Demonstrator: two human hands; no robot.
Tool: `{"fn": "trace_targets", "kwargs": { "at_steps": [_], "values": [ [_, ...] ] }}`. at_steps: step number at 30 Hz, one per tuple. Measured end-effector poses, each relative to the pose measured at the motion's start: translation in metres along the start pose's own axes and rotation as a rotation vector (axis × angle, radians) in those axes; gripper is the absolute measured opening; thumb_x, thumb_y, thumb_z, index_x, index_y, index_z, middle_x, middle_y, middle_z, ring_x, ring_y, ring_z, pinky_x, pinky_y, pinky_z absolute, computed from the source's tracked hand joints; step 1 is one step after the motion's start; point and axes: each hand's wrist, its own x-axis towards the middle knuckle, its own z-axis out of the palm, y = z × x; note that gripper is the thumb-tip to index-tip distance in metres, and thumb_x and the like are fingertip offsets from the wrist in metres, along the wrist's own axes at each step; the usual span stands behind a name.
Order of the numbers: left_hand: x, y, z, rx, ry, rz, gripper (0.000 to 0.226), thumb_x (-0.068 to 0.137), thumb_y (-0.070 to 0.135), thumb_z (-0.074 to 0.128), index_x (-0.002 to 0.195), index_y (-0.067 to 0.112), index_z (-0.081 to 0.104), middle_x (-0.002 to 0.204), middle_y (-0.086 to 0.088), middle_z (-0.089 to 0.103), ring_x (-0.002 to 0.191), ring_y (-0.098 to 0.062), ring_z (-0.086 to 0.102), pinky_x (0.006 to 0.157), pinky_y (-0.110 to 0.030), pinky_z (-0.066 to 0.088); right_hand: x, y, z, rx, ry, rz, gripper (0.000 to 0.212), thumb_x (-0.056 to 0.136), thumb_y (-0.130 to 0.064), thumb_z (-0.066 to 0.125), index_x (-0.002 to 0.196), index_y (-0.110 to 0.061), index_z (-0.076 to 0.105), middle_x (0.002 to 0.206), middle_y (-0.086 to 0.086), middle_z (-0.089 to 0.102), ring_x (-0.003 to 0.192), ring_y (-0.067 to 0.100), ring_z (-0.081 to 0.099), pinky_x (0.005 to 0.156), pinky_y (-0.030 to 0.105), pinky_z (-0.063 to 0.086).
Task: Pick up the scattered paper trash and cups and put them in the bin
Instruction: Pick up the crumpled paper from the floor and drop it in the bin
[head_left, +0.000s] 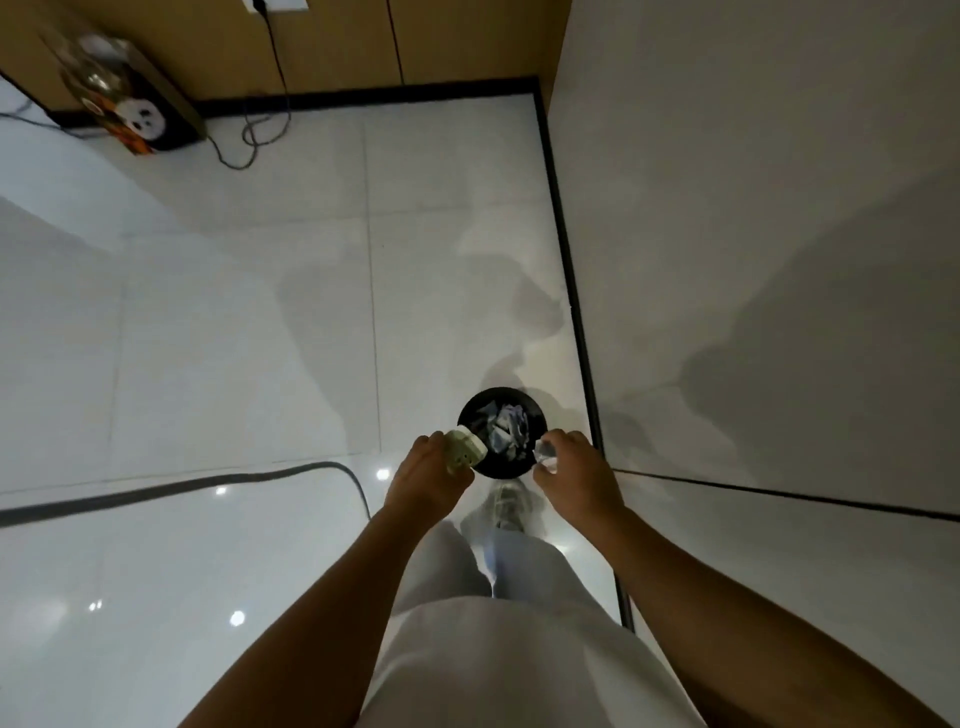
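Both hands reach out over a black bin (537, 415) that stands on the white tiled floor (234, 312) beside a white wall (753, 208). The left hand (428, 475) grips a pale paper cup (466, 450) at the bin's left rim. The right hand (576, 470) pinches a clear plastic cup (546, 457) at the right rim. Crumpled paper (506, 428) lies inside the bin. A dark cable (208, 480) runs across the floor at the left.

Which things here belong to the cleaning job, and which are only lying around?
Job: black bin holding crumpled paper; paper cup in left hand; clear cup in right hand.
Lying about: cable on floor; box by wall.
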Motion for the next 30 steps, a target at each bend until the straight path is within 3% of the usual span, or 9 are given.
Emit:
{"fn": "trace_targets", "kwargs": {
  "at_steps": [7, 10, 13, 17, 20, 24, 27, 28, 30],
  "values": [
    [0.064, -0.033, 0.037, -0.034, -0.072, -0.136, 0.034, 0.087, 0.030, 0.060, 0.114, 0.012, 0.051, 0.098, 0.000, 0.049, 0.082, -0.011, 0.045, 0.070, -0.022, 0.036, 0.067, 0.009, 0.035, 0.077, -0.051, 0.059, 0.035, 0.093, -0.030, 0.061, 0.125, -0.017, 0.054, 0.126, 0.003, 0.056, 0.111, 0.020, 0.058, 0.091, 0.033, 0.051],
    [0.090, -0.057, 0.056, -0.030, -0.071, -0.173, 0.037, 0.087, 0.034, 0.060, 0.114, 0.011, 0.051, 0.097, 0.000, 0.050, 0.077, -0.010, 0.046, 0.064, -0.020, 0.035, 0.103, 0.015, 0.062, 0.140, -0.029, 0.073, 0.034, 0.092, -0.031, 0.061, 0.122, -0.016, 0.056, 0.124, 0.003, 0.057, 0.110, 0.019, 0.059, 0.085, 0.026, 0.050],
    [0.114, -0.080, 0.078, -0.014, -0.070, -0.193, 0.036, 0.087, 0.032, 0.060, 0.115, 0.011, 0.051, 0.092, 0.002, 0.047, 0.069, -0.005, 0.043, 0.054, -0.015, 0.030, 0.143, 0.026, 0.096, 0.162, -0.050, 0.147, 0.042, 0.093, -0.032, 0.059, 0.131, -0.017, 0.050, 0.134, 0.003, 0.053, 0.119, 0.023, 0.054, 0.090, 0.028, 0.046],
    [0.143, -0.094, 0.103, -0.005, -0.120, -0.164, 0.048, 0.087, 0.035, 0.060, 0.127, 0.014, 0.046, 0.105, -0.003, 0.054, 0.086, -0.015, 0.052, 0.065, -0.019, 0.040, 0.186, 0.049, 0.134, 0.086, -0.193, 0.315, 0.054, 0.096, -0.031, 0.053, 0.145, -0.016, 0.036, 0.151, 0.009, 0.033, 0.133, 0.029, 0.041, 0.104, 0.036, 0.040],
    [0.161, -0.085, 0.116, 0.018, -0.110, -0.097, 0.054, 0.088, 0.034, 0.060, 0.134, 0.013, 0.041, 0.120, -0.007, 0.055, 0.101, -0.021, 0.056, 0.073, -0.022, 0.042, 0.196, 0.060, 0.143, 0.165, -0.133, 0.356, 0.045, 0.095, -0.023, 0.054, 0.137, -0.011, 0.046, 0.139, 0.013, 0.046, 0.122, 0.028, 0.051, 0.089, 0.027, 0.041],
    [0.185, -0.061, 0.138, 0.060, -0.175, -0.122, 0.057, 0.087, 0.035, 0.062, 0.133, 0.010, 0.041, 0.124, -0.009, 0.056, 0.108, -0.023, 0.057, 0.081, -0.029, 0.051, 0.192, 0.069, 0.138, 0.220, -0.045, 0.339, 0.041, 0.094, -0.022, 0.055, 0.134, -0.013, 0.048, 0.135, 0.010, 0.049, 0.117, 0.024, 0.053, 0.086, 0.024, 0.040],
    [0.202, -0.050, 0.150, 0.128, -0.304, -0.218, 0.083, 0.084, 0.043, 0.065, 0.145, 0.004, 0.023, 0.136, -0.015, 0.047, 0.124, -0.031, 0.048, 0.097, -0.041, 0.047, 0.184, 0.076, 0.133, 0.212, -0.045, 0.332, 0.041, 0.095, -0.022, 0.054, 0.135, -0.015, 0.047, 0.138, 0.006, 0.048, 0.120, 0.021, 0.051, 0.087, 0.022, 0.039],
    [0.205, -0.048, 0.151, 0.161, -0.323, -0.244, 0.084, 0.084, 0.044, 0.065, 0.144, 0.003, 0.023, 0.138, -0.016, 0.044, 0.127, -0.033, 0.044, 0.100, -0.043, 0.045, 0.181, 0.077, 0.132, 0.203, -0.048, 0.327, 0.041, 0.095, -0.022, 0.054, 0.135, -0.015, 0.047, 0.138, 0.006, 0.048, 0.121, 0.020, 0.051, 0.087, 0.021, 0.038],
    [0.204, -0.048, 0.150, 0.201, -0.281, -0.226, 0.064, 0.088, 0.042, 0.059, 0.135, 0.005, 0.037, 0.132, -0.014, 0.048, 0.124, -0.031, 0.045, 0.098, -0.043, 0.046, 0.178, 0.077, 0.128, 0.180, -0.052, 0.308, 0.041, 0.095, -0.023, 0.053, 0.135, -0.016, 0.047, 0.139, 0.004, 0.047, 0.120, 0.019, 0.052, 0.087, 0.021, 0.038]
  ]
}}
